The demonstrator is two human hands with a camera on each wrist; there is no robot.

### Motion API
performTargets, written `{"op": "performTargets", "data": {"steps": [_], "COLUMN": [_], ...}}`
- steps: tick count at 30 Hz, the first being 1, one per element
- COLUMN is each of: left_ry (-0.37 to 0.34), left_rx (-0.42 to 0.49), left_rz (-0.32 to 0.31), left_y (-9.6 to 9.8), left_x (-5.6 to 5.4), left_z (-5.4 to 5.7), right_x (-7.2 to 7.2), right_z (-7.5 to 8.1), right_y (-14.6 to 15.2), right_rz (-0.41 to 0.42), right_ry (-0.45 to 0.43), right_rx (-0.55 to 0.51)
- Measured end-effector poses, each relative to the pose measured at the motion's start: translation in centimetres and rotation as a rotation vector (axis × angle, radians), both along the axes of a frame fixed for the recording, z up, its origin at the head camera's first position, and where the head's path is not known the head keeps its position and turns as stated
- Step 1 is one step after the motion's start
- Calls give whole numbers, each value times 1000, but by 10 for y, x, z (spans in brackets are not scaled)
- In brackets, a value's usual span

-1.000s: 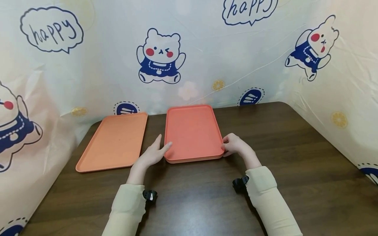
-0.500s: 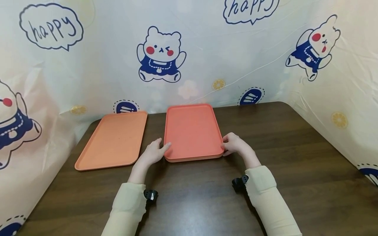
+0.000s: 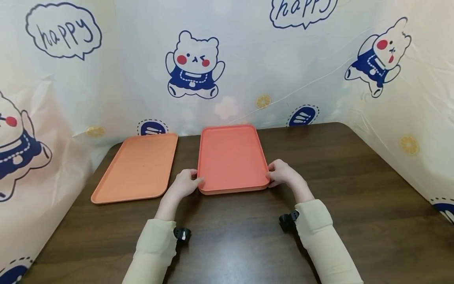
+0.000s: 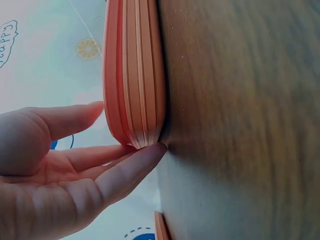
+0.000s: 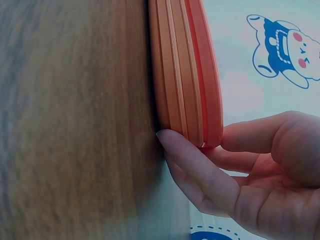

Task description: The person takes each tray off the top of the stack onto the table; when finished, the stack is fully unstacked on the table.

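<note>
A stack of rectangular trays (image 3: 232, 157) lies on the table; the top one is coral red, with orange ones under it, their layered edges (image 4: 140, 65) plain in the left wrist view. My left hand (image 3: 184, 183) is at the stack's near left corner, thumb tip at the top rim, other fingers against the side down to the bottom edge. At the near right corner my right hand (image 3: 283, 173) pinches the stack (image 5: 185, 75): its thumb (image 5: 250, 135) touches the red tray's rim and a fingertip reaches the lowest edge by the tabletop.
A single orange tray (image 3: 138, 169) lies flat on the left of the dark wooden table (image 3: 354, 189), just beyond my left hand. A printed curtain (image 3: 227, 59) hangs behind and along both sides of the table.
My left hand's fingers have drawn in from a spread pose to the stack's side, the thumb lowering to the rim. The right hand and the trays have stayed put.
</note>
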State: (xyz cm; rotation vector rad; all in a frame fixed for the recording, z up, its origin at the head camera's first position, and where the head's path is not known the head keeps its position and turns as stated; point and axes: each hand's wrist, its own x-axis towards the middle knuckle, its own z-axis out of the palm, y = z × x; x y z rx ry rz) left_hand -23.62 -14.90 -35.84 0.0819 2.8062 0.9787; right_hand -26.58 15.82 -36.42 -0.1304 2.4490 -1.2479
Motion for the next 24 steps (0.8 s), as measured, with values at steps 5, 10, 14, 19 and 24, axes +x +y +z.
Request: {"op": "performTargets", "data": {"steps": [5, 10, 14, 19, 24], "left_ry": [-25, -45, -65, -87, -64], "left_rx": [1, 24, 39, 85, 103], "left_rz": [-2, 5, 14, 48, 75], "left_y": [1, 2, 2, 2, 3], "left_x": [0, -1, -1, -2, -1], "left_z": [-1, 1, 1, 0, -1], "right_x": [0, 1, 0, -1, 0], "right_z": [-1, -1, -2, -1, 0], "right_y": [1, 1, 0, 0, -2], "right_rz": [7, 19, 16, -6, -52], "right_ry": [-13, -4, -6, -16, -17], "right_rx": [-4, -3, 7, 10, 35]}}
